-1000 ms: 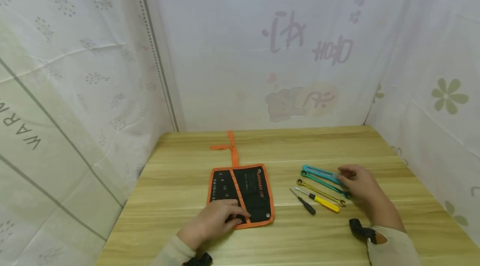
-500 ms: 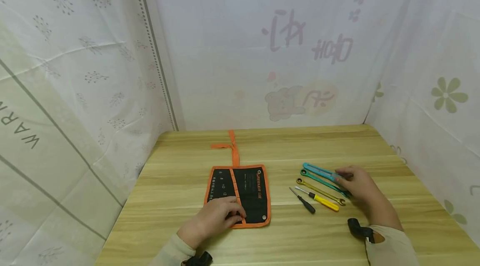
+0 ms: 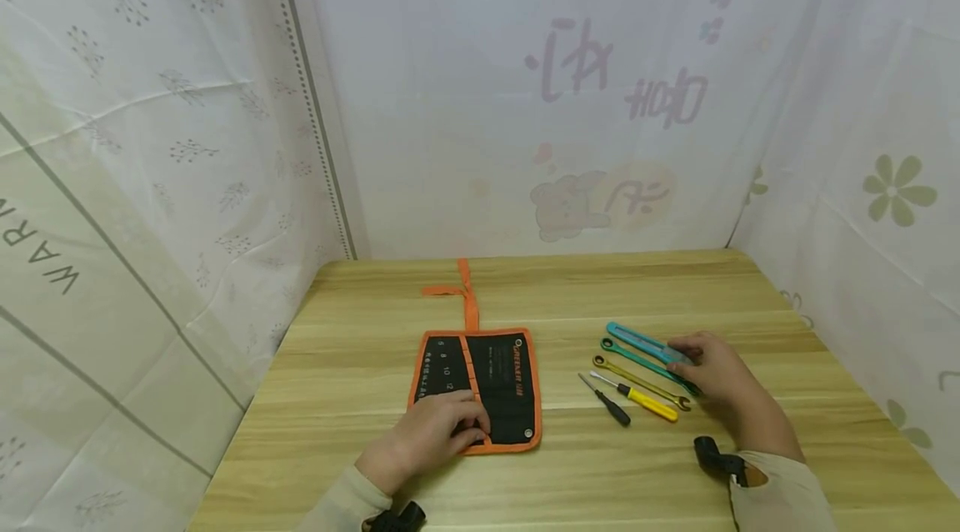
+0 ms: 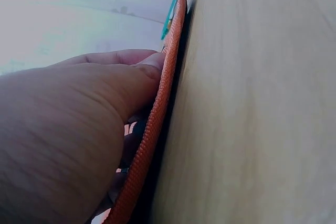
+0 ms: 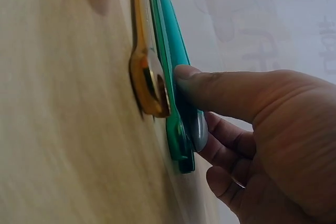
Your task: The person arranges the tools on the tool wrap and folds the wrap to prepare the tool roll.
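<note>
A black tool pouch [image 3: 510, 382] with orange trim lies flat on the table. My left hand [image 3: 431, 439] is at its lower edge, fingers curled and thumb tip against the orange border [image 4: 152, 121] in the left wrist view; the fingertips' hold is partly hidden. On the right, my right hand [image 3: 716, 369] pinches the grey end of a turquoise utility knife [image 3: 636, 337] between thumb and fingers. Close beside the knife lies a green ratchet wrench [image 3: 633, 353], and a gold-coloured ratchet wrench [image 5: 149, 82] sits nearer me.
Nearer still lie a yellow-handled screwdriver [image 3: 651, 404] and a small black-handled screwdriver [image 3: 616, 410]. An orange tie strap [image 3: 470, 311] stretches from the pouch toward the back of the wooden table [image 3: 570, 482]. Patterned cloth [image 3: 450, 140] hangs around the table's far sides.
The pouch's lower part has shifted slightly left with my left hand, whose fingers have drawn in. My right hand has moved slightly left onto the knife, whose far end has edged away from me.
</note>
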The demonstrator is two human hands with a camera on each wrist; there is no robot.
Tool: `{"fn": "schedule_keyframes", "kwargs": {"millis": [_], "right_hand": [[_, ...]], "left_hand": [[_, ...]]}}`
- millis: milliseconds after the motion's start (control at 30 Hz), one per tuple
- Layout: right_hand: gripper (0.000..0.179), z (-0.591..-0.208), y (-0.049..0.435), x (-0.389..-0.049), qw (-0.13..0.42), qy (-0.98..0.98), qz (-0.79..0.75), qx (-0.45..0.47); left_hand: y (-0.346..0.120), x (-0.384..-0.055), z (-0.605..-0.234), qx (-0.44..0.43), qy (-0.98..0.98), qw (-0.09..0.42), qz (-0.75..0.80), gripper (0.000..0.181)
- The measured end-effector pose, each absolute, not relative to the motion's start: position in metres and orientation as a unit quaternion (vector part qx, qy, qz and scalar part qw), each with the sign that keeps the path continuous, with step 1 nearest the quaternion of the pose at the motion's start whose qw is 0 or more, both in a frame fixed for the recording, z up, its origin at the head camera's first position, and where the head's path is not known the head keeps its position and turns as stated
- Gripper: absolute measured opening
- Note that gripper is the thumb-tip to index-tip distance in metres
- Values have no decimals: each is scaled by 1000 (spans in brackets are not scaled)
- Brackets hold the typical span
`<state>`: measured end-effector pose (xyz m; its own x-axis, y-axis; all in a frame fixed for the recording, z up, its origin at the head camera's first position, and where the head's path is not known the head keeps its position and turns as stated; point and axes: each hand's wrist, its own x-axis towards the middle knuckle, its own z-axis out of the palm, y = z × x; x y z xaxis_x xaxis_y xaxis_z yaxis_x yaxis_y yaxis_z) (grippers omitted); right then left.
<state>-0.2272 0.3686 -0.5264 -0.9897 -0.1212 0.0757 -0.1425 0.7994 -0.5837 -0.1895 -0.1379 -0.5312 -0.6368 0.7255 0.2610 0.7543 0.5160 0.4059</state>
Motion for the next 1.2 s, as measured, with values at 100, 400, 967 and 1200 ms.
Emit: {"fn": "schedule_keyframes", "kwargs": {"millis": [100,400,967,1200], "right_hand": [[38,-525,367,-228,19,-949,306,69],[40,-522,362,-229,23,-952,300,61],[40,-524,358,-229,37,-953,296,56],[33,-517,340,-229,93,-941,308,100]], "left_hand": [[-138,-190,-531,-426,-870,31,-247,8],[-137,-190,-531,-424,-874,24,-235,6],[-136,-189,-530,-423,-874,37,-235,3],[-134,-188,-529,-419,-875,38,-238,5]]}}
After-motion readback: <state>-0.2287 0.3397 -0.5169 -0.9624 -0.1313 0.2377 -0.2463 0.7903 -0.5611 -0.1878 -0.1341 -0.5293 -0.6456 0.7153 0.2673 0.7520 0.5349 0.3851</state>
